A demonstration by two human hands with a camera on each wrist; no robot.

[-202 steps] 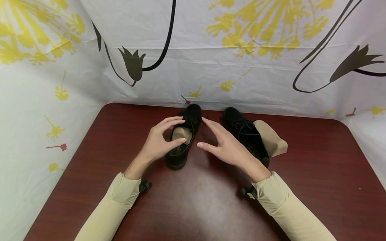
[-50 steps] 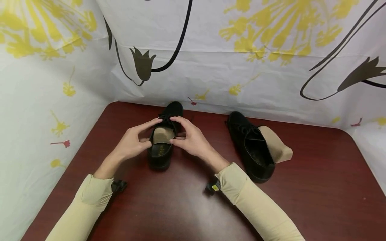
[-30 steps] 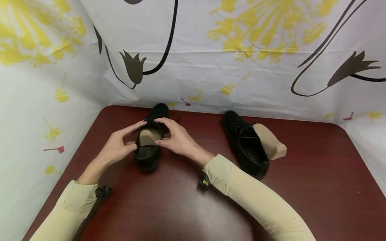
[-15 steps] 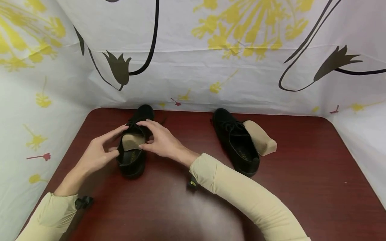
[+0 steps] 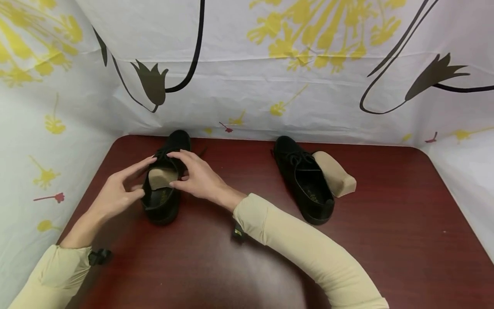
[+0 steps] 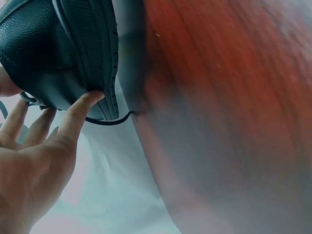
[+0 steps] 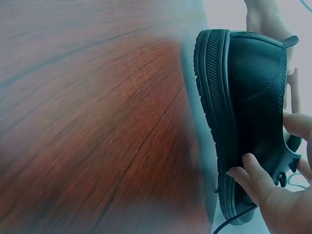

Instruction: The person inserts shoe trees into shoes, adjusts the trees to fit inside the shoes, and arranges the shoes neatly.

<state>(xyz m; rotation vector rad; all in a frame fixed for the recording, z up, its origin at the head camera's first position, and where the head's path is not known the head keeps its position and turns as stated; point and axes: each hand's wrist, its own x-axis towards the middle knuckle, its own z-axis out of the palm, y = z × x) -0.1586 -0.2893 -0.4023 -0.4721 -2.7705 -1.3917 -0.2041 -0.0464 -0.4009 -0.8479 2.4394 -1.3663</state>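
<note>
left hand (image 6: pixel 29 165) | fingers (image 6: pixel 80 109) touch black shoe (image 6: pixel 58 53) sole edge | red-brown table (image 6: pixel 229 97) beneath
</note>
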